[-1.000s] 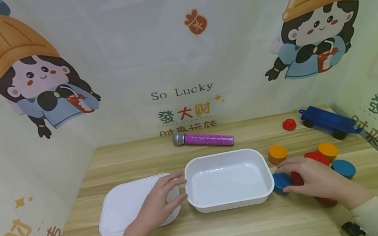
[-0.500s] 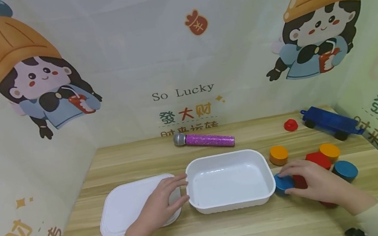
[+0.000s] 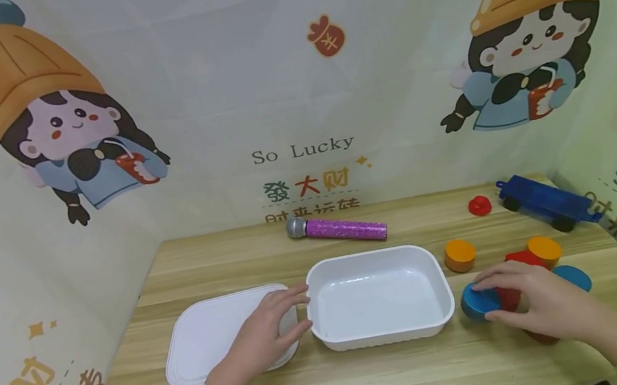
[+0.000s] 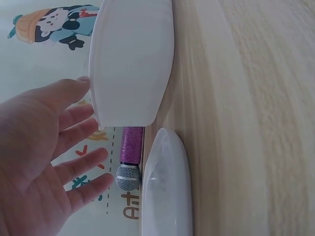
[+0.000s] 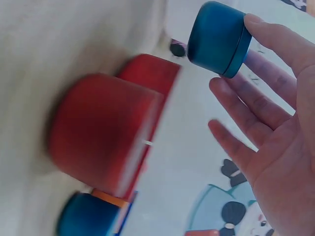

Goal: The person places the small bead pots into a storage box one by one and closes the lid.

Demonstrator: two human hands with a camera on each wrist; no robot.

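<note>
My right hand [image 3: 549,299] pinches a small blue round jar [image 3: 479,303] between thumb and fingertips, just right of a white rectangular box [image 3: 384,339]. In the right wrist view, the blue jar [image 5: 216,39] shows a seam below its cap, with the thumb on the cap's edge. At the box's left end is my left hand [image 3: 260,333], fingers extended and apart. The left wrist view has its thumb against the rim of the box [image 4: 130,64]. A flat white lid [image 3: 210,333] lies beneath and left of that hand, partly covered by it.
Around the right hand stand red jars [image 3: 509,299], partly hidden, another blue jar [image 3: 573,278] and two orange ones [image 3: 460,255]. Behind lie a purple microphone [image 3: 344,228], a red knob-like piece [image 3: 479,205] and a blue toy trailer [image 3: 546,200]. Printed cloth walls surround the table.
My right hand has shifted right with the blue jar, opening a gap between the jar and the box. The left hand stays at the box's left end.
</note>
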